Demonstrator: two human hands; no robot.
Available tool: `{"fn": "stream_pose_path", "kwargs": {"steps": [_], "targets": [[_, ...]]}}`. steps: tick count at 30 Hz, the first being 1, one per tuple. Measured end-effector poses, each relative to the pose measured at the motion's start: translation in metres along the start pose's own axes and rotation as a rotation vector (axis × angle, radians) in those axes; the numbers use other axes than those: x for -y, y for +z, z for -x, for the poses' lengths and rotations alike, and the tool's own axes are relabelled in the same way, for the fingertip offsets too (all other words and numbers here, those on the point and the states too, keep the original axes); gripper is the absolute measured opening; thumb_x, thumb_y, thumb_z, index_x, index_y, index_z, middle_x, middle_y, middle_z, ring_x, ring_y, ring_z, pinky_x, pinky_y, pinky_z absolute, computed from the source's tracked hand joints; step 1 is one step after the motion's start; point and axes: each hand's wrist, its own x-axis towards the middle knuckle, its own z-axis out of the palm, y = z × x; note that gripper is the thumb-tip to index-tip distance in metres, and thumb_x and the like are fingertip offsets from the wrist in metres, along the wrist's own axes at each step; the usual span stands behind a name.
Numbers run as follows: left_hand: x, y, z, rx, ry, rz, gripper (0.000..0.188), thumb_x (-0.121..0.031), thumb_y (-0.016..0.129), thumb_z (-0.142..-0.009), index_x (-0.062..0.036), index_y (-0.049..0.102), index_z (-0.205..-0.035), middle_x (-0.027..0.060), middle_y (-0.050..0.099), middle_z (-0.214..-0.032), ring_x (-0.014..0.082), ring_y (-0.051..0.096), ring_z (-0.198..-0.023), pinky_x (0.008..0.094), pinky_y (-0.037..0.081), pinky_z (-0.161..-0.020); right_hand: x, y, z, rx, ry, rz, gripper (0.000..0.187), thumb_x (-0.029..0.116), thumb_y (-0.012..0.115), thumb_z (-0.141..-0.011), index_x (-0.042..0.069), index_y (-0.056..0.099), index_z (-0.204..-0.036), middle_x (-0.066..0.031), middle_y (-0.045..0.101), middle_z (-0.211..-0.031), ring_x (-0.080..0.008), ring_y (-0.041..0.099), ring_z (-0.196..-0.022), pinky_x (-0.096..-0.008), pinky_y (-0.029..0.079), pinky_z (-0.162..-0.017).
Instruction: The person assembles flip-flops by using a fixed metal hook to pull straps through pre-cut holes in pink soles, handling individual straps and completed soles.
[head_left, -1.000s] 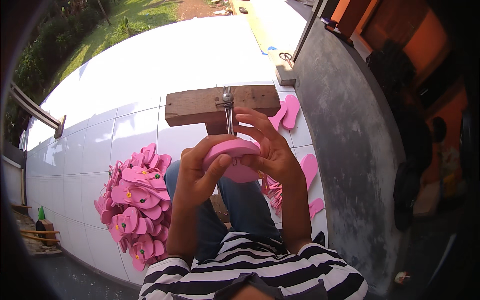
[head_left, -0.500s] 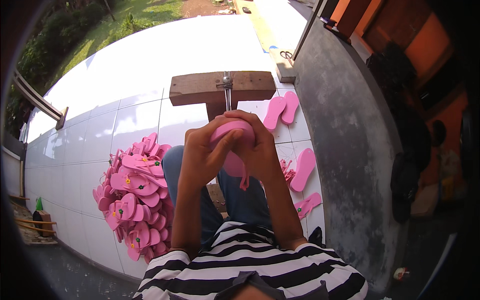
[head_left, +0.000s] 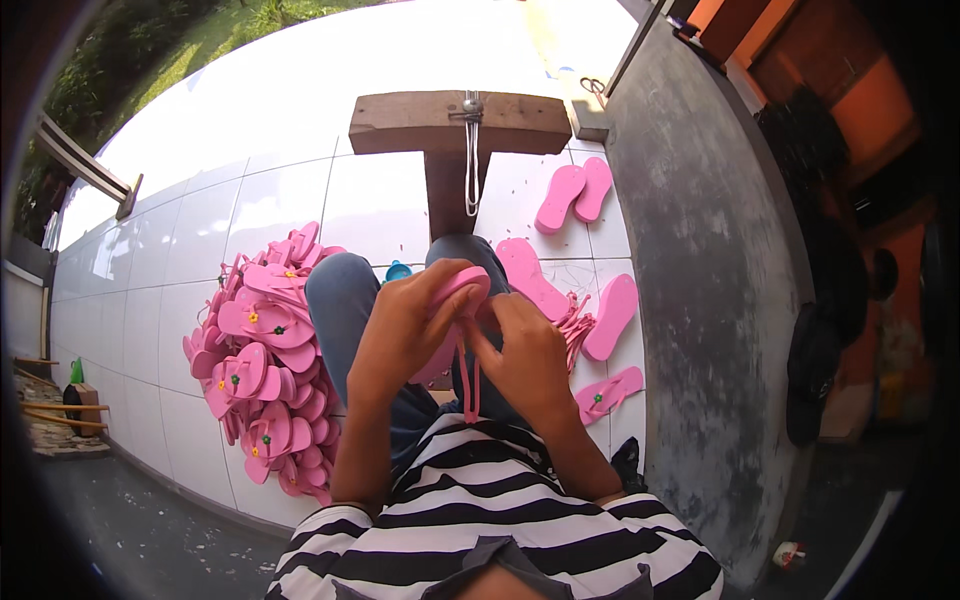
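Note:
Above my lap, my left hand (head_left: pixel 405 325) is wrapped round a pink flip-flop sole (head_left: pixel 462 282), its thumb across the bent top. My right hand (head_left: pixel 525 350) is closed at the sole's right side, thumb and fingers pinching by the pink strap (head_left: pixel 471 395), which dangles in a loop toward my shirt. The exact pinch point is partly hidden by the fingers. Beyond my knees stands a T-shaped wooden stand (head_left: pixel 400 122), with a long looped metal wire tool (head_left: pixel 472 165) hanging from its crossbar; neither hand touches it.
On the tiles to the left lies a big heap of pink flip-flops (head_left: pixel 268 325). To the right are loose pink soles (head_left: pixel 560 198), a bundle of pink straps (head_left: pixel 574 335) and a strapped flip-flop (head_left: pixel 610 396). Scissors (head_left: pixel 593 86) lie by a grey wall (head_left: pixel 700 300).
Both hands have come down and away from the stand toward my lap. My right hand has shifted from clasping the sole to its right side, and more of the strap hangs below.

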Motion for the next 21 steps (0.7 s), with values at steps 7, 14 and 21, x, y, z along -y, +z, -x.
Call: {"fn": "stream_pose_path", "kwargs": {"steps": [7,14,21], "targets": [[0.022,-0.023,-0.003,0.014,0.027,-0.159,0.031,-0.012,0.072,-0.085,0.0030,0.063,-0.111,0.0191,0.070,-0.098,0.0330,0.070,-0.086,0.0352,0.053,-0.076,-0.008,0.012,0.005,0.239,-0.088,-0.276,0.021,0.020,0.059,-0.095,0.001,0.061,-0.088,-0.0114,0.063,-0.076,-0.0301,0.063,-0.065,-0.0378,0.049,-0.059],[0.011,-0.035,-0.004,-0.158,0.273,-0.029,0.029,-0.009,0.075,-0.084,0.0000,0.060,-0.107,0.0216,0.070,-0.098,0.0266,0.073,-0.076,0.0303,0.055,-0.063,-0.038,0.049,0.020,0.599,0.244,-1.673,0.039,0.039,0.051,-0.101,0.008,0.057,-0.124,-0.0117,0.055,-0.129,-0.0224,0.057,-0.115,-0.0387,0.046,-0.095],[0.030,-0.015,0.009,-0.155,0.341,0.548,0.027,0.004,0.062,-0.089,-0.0005,0.048,-0.112,0.0281,0.066,-0.110,0.0334,0.067,-0.106,0.0414,0.055,-0.087,-0.057,0.055,-0.022,-0.025,0.187,-2.105,0.039,0.034,0.049,-0.102,0.010,0.049,-0.133,-0.0115,0.059,-0.129,-0.0296,0.048,-0.129,-0.0473,0.030,-0.113]]}}
